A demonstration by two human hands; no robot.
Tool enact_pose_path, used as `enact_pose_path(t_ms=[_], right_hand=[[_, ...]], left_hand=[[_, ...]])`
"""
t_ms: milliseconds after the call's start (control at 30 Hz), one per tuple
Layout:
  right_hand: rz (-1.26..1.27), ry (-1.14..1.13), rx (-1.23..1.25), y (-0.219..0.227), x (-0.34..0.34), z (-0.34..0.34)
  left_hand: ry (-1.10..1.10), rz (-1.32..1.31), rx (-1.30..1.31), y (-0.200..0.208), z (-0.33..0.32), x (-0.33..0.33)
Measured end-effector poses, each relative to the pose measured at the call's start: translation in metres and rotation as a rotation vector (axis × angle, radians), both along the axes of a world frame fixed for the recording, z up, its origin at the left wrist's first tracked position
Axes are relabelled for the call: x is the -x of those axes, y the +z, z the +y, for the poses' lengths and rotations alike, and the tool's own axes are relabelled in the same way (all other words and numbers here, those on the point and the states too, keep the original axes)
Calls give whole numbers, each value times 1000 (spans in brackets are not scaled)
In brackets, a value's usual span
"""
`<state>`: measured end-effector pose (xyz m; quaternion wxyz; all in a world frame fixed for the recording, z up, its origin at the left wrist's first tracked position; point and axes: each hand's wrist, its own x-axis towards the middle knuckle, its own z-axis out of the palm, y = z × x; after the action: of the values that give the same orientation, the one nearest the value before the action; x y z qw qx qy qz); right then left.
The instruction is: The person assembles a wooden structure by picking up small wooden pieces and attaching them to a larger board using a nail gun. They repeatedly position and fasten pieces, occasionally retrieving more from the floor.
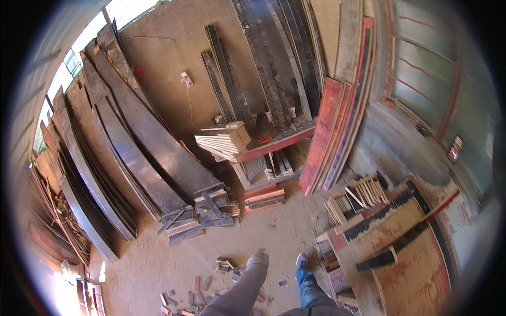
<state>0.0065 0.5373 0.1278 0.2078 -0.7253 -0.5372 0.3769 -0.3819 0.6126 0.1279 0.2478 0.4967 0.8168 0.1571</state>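
Grip: left hand (258, 258) is gloved, at the end of a grey-sleeved arm, hanging above the floor with nothing visibly in it. Can't tell if the fingers are curled or spread. Right hand is out of frame.

Landmark = pile of short grey weathered boards (201, 213) on the dirt floor.

- Nearest the hand: scatter of small pale wood offcuts (226, 263), on the near side of the pile, just left of the glove and not touching it.
- Handling, my read: the offcuts are light, stiff and dry. Rough-sawn faces are dusty but not slippery, and there's a splinter risk. Not fragile. Pinch one across its long edges at mid-length, or scoop several flat.
- Grey shoe (301, 260) below a blue trouser leg, near-right of the pile, beside the hand.
- Red-edged short planks (265, 199) just right of the pile.
- Red-stained plywood sheet (416, 263) with a dark batten on it, well right of the pile.
- Stack of pale thin slats (227, 139) beyond the pile, on a red-edged bench.
- Long dark curved planks (132, 147) lean on the wall, far-left of the pile.
- Red-faced long panels (332, 137) lean far-right of it.
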Motion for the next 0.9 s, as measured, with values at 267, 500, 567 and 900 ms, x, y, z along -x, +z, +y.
enact_pose_path(t_ms=[267,500,567,900], right_hand=[[-32,-8,27,35,36,236],[-56,-21,28,40,81,393],[-74,-47,25,44,100,453],[-187,-223,-75,109,169,705]], left_hand=[[188,52,-588,169,350,97],[267,156,-644,287,694,223],[311,179,-537,305,795,256],[535,287,-431,368,1138,331]])
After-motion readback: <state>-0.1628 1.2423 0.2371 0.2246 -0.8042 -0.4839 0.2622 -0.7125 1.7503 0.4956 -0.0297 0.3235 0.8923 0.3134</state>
